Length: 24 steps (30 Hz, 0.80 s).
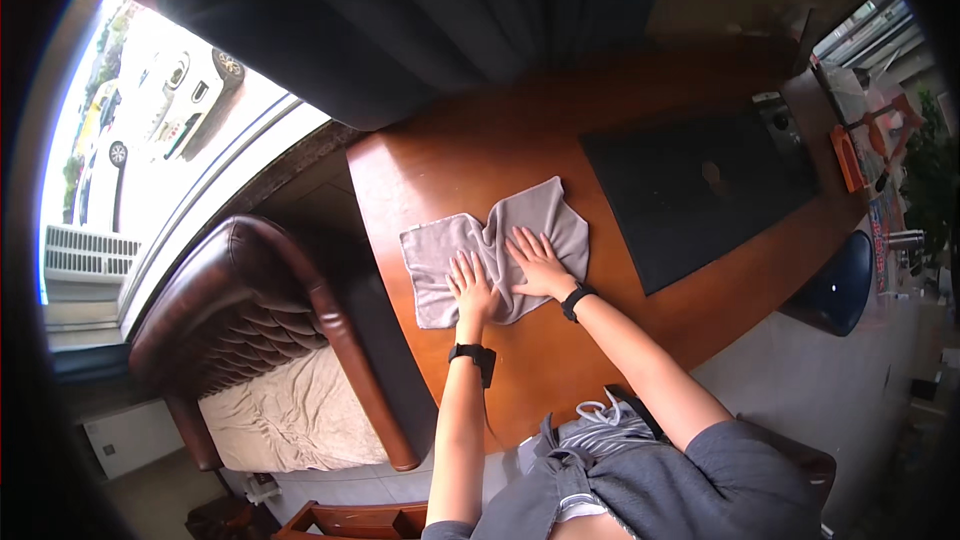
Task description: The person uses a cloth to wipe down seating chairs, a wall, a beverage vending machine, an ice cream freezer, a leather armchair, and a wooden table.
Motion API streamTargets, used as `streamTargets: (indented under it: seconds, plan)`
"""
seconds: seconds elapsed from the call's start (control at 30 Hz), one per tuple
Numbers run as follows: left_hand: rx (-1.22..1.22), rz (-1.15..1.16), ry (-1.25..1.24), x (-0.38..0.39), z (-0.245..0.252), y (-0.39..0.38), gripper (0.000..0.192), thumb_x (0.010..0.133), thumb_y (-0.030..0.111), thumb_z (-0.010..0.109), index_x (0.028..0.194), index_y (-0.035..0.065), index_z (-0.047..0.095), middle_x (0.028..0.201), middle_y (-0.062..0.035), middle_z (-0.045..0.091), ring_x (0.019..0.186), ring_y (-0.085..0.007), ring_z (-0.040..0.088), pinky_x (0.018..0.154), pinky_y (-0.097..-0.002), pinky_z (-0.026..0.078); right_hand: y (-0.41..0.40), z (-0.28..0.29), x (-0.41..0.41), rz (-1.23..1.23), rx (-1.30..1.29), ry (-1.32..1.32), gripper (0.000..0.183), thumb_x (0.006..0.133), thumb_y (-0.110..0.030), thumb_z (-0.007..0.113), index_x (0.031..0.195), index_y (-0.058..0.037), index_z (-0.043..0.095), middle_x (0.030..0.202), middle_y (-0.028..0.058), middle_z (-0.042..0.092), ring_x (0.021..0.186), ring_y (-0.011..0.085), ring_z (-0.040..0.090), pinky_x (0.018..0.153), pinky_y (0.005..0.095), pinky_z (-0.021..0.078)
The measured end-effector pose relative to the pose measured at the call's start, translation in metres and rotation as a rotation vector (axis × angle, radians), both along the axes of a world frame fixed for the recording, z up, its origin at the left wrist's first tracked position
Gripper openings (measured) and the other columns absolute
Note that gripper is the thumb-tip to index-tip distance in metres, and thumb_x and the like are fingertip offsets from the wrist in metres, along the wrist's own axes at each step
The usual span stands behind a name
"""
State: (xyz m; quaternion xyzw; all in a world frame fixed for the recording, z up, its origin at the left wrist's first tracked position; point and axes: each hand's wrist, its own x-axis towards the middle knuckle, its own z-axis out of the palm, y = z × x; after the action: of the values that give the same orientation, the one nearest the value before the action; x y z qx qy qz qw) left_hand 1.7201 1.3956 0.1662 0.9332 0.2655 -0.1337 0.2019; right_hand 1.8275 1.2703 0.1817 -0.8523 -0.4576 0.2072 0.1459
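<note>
Spread over the wooden desk (472, 165) is a greyish-pink cloth (442, 240) with a fold running down its middle. My left hand (472, 289) lies flat on the cloth's lower left part, fingers apart. To its right, my right hand (538, 264) presses flat on the other half, its fingers also spread. Neither hand is closed around the fabric. Each wrist wears a black strap, and the left one carries a small black module (486, 367).
Right of the cloth lies a black desk mat (690, 202), with a dark device (784, 124) at its far end. A tufted brown leather sofa (247, 300) stands left of the desk. Dark curtains (420, 15) hang beyond it. A dark blue chair (836, 289) is at the right edge.
</note>
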Motion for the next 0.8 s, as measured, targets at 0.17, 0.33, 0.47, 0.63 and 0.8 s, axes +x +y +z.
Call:
streamTargets:
  seconds: [0.17, 0.33, 0.47, 0.63, 0.8]
  plan:
    - [-0.033, -0.122, -0.022, -0.06, 0.009, -0.068, 0.071, 0.077, 0.036, 0.042, 0.132, 0.002, 0.014, 0.138, -0.02, 0.002, 0.128, -0.0355, -0.004, 0.1, -0.0514, 0.001, -0.06, 0.003, -0.059, 0.054, 0.058, 0.014, 0.09, 0.056, -0.038, 0.067, 0.129, -0.0056, 0.026, 0.139, 0.0127, 0.009, 0.129, 0.026, 0.005, 0.103, 0.0428, 0.0051]
    - [-0.073, -0.314, -0.002, -0.114, 0.009, -0.113, 0.086, 0.068, 0.039, 0.057, 0.131, -0.0008, 0.015, 0.137, -0.0245, -0.001, 0.127, -0.0388, -0.005, 0.098, -0.0541, 0.002, -0.131, 0.006, -0.11, 0.032, 0.079, -0.001, 0.087, 0.059, -0.036, 0.065, 0.13, -0.0088, 0.025, 0.139, 0.0094, 0.012, 0.129, 0.0235, 0.009, 0.103, 0.042, 0.0078]
    - [-0.124, -0.606, 0.024, -0.119, 0.012, -0.155, 0.097, 0.058, 0.041, 0.068, 0.128, -0.0042, 0.019, 0.135, -0.0287, -0.003, 0.124, -0.0449, -0.007, 0.096, -0.0576, 0.003, -0.197, 0.01, -0.134, -0.101, 0.053, 0.05, 0.084, 0.061, -0.031, 0.066, 0.131, -0.0106, 0.024, 0.139, 0.0071, 0.013, 0.129, 0.0222, 0.01, 0.104, 0.0408, 0.0087]
    - [-0.2, -0.985, -0.042, -0.063, 0.011, -0.201, 0.097, 0.054, 0.041, 0.071, 0.128, -0.0003, 0.024, 0.136, -0.0243, 0.004, 0.126, -0.0401, -0.003, 0.098, -0.0561, 0.005, -0.264, 0.012, -0.138, -0.522, 0.082, -0.035, 0.068, 0.068, -0.026, 0.058, 0.127, -0.0062, 0.03, 0.138, 0.009, 0.017, 0.127, 0.0228, 0.014, 0.103, 0.0389, 0.0114]
    - [-0.203, -1.098, -0.059, 0.015, 0.02, -0.267, 0.097, 0.056, 0.04, 0.07, 0.131, 0.0045, 0.02, 0.138, -0.0191, 0.004, 0.128, -0.036, -0.002, 0.099, -0.0531, 0.005, -0.307, -0.008, -0.1, -0.903, 0.101, -0.205, 0.064, 0.069, -0.026, 0.057, 0.125, -0.0062, 0.034, 0.137, 0.0096, 0.019, 0.128, 0.0224, 0.014, 0.103, 0.039, 0.0094]
